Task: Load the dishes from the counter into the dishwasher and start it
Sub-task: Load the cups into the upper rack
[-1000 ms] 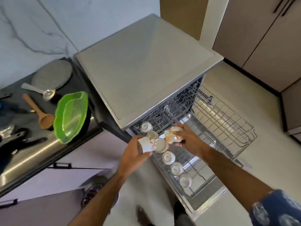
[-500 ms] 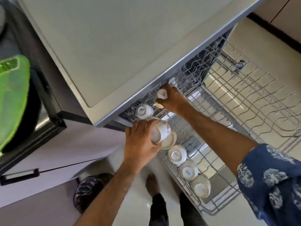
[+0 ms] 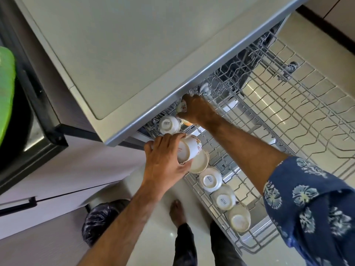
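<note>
The left hand (image 3: 165, 160) grips a white floral ceramic cup (image 3: 189, 148) over the wire dishwasher rack (image 3: 288, 112); the right hand (image 3: 197, 110) holds another small white cup (image 3: 182, 107) deeper inside.

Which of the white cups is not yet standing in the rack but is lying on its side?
The flowered cup held sideways in the left hand; the others stand upside down in the rack.

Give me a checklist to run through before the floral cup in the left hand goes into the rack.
1. Left hand grips floral cup: ok.
2. Right hand out of the way: not ok, it holds a cup at the rack's far end.
3. Upper rack pulled out: ok.
4. Free slot beside upside-down cup: cannot tell.
5. Row of cups seated upside down: ok.
</note>
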`<state>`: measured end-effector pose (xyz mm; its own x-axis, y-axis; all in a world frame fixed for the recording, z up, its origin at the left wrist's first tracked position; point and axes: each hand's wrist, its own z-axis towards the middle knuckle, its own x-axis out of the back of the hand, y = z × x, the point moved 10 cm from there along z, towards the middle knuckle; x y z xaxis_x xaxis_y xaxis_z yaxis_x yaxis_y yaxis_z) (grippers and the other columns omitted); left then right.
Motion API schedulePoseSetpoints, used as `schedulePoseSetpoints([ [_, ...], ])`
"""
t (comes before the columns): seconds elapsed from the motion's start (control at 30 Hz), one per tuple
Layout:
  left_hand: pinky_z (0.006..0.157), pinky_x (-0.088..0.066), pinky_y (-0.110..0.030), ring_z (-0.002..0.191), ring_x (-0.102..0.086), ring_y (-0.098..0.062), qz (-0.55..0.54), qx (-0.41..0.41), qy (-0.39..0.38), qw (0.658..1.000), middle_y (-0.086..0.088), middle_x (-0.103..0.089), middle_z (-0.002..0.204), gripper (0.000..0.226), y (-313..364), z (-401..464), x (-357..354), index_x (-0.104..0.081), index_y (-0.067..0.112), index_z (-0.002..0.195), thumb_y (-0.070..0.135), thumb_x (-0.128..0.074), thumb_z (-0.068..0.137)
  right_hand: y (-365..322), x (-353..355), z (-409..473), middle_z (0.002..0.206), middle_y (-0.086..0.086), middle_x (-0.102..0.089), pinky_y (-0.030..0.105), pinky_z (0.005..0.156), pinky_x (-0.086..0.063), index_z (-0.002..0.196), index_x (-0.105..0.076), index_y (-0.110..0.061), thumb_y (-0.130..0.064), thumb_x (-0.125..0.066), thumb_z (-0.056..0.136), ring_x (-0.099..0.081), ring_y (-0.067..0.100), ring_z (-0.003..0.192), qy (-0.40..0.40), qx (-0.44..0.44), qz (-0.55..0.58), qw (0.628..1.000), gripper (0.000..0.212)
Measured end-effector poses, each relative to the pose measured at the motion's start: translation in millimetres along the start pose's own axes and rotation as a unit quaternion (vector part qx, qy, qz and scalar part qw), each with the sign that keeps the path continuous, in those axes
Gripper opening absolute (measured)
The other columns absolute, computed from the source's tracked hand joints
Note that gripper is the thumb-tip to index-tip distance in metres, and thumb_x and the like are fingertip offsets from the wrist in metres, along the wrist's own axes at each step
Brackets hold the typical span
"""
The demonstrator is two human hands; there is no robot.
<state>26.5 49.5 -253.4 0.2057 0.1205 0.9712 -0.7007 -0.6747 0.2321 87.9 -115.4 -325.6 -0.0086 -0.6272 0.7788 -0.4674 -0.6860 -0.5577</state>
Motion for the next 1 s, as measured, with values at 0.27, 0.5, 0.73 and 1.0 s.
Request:
schedulePoseSetpoints([
  [0.27,0.088,-0.031,-0.039,0.114,-0.052,-0.016,-0.003,0.006,-0.002,1.000,0.012,-0.058,0.125,0.073,-1.5,4.8,-0.6,-0.049,0.031,0.132,0.059,-0.072,0.069,22.9,-12.1,-10.4,0.132,0.023,-0.050,0.035,0.083,-0.053,0.143,-0.040,-0.019,-0.017,-0.081,0.077,-0.059,0.034,0.112,-0.022,-0.003,0.001,1.000,0.078],
  [0.5,0.087,-0.036,-0.043,0.105,-0.059,-0.024,-0.002,-0.006,0.033,0.999,0.002,-0.065,0.110,0.075,8.0,19.3,6.9,-0.048,0.022,0.123,0.056,-0.081,0.065,41.8,0.0,-16.6,0.145,0.016,-0.046,0.032,0.086,-0.050,0.150,-0.033,-0.019,-0.037,-0.073,0.087,-0.056,0.031,0.120,-0.089,-0.024,0.074,0.993,0.077],
  [0.73,0.091,-0.035,-0.045,0.109,-0.058,-0.025,0.008,-0.024,0.027,0.999,0.002,-0.064,0.117,0.078,32.6,45.1,1.3,-0.046,0.021,0.127,0.060,-0.077,0.066,43.5,22.8,-103.5,0.130,-0.006,-0.057,0.029,0.091,-0.053,0.135,-0.052,-0.024,-0.032,-0.060,0.084,-0.060,0.008,0.112,-0.136,0.020,0.329,0.934,0.052],
  [1.0,0.104,-0.029,-0.045,0.117,-0.058,-0.016,-0.128,-0.025,-0.004,0.991,0.008,-0.063,0.125,0.095,50.9,44.2,-19.4,-0.029,0.025,0.149,0.046,-0.079,0.071,72.8,11.4,-123.0,0.127,-0.009,-0.060,0.041,0.101,-0.051,0.136,-0.046,-0.025,-0.033,-0.083,0.073,-0.058,0.010,0.120,-0.117,-0.010,0.402,0.908,0.074],
])
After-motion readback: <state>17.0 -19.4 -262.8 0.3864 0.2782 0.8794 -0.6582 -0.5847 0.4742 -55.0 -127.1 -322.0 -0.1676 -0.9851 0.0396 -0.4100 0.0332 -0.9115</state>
